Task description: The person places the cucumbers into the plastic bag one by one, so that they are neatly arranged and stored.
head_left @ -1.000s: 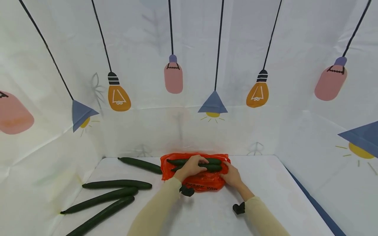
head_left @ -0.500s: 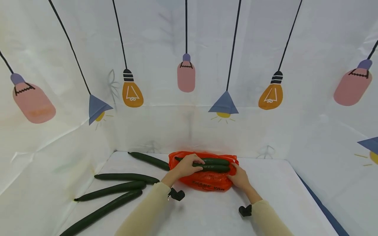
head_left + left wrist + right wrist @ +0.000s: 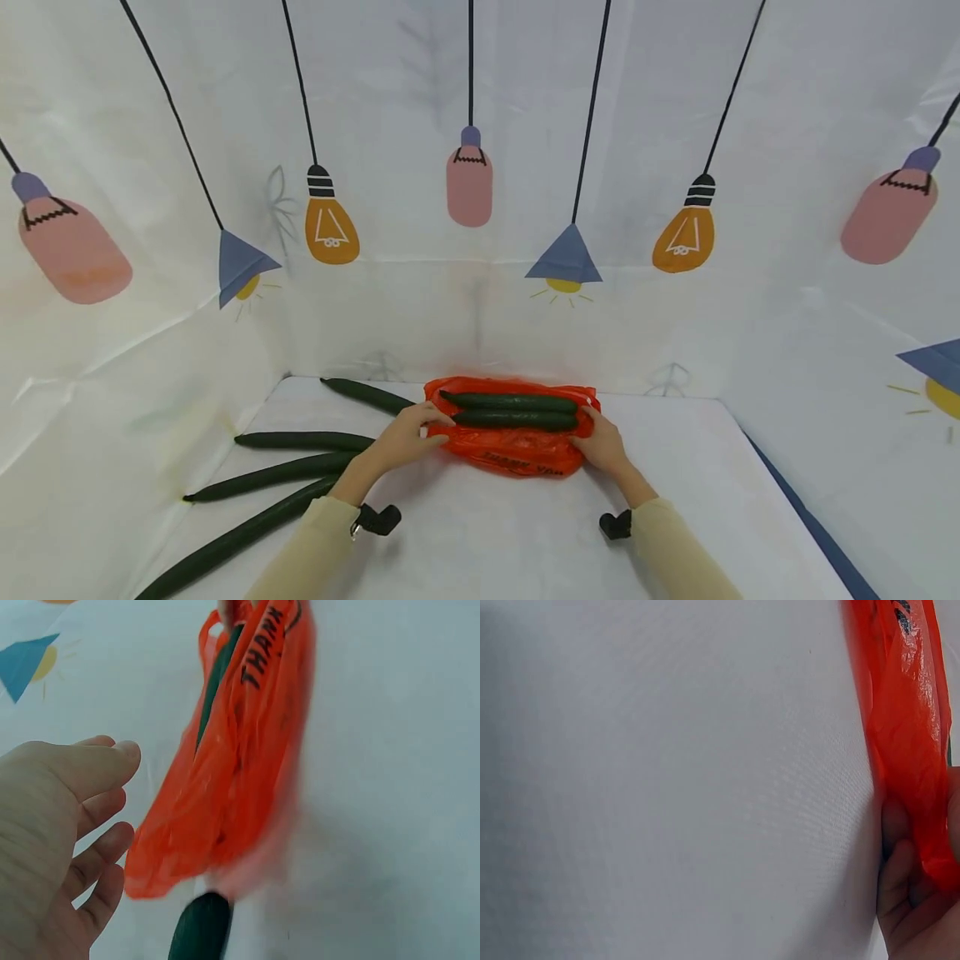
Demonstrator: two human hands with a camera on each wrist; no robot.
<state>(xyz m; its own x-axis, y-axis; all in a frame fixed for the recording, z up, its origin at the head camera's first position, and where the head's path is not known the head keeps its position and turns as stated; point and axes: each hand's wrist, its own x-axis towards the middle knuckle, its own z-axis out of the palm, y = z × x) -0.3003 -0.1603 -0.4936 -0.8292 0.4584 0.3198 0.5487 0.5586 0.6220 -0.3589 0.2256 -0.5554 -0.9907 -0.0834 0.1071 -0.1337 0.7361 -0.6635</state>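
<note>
A red plastic bag (image 3: 517,458) with black lettering lies at the back of the table. Two dark green cucumbers, a rear cucumber (image 3: 510,402) and a front cucumber (image 3: 517,419), lie side by side in its opening. My right hand (image 3: 602,442) grips the bag's right end; the right wrist view shows its fingers curled around the red plastic (image 3: 911,727). Beside the bag's left end is my left hand (image 3: 408,435), its fingers relaxed and slightly bent. In the left wrist view that left hand (image 3: 52,817) holds nothing, just apart from the bag (image 3: 217,795).
Several loose cucumbers lie on the left of the table, among them a back cucumber (image 3: 363,393) near the bag and a long front cucumber (image 3: 240,533). White sheets with printed lamps (image 3: 564,254) enclose the white table (image 3: 510,542) at the back and sides.
My left hand has let go of the cucumbers and drawn leftward to the bag's left end. My right hand stays on the bag's right end. The head view has turned slightly left.
</note>
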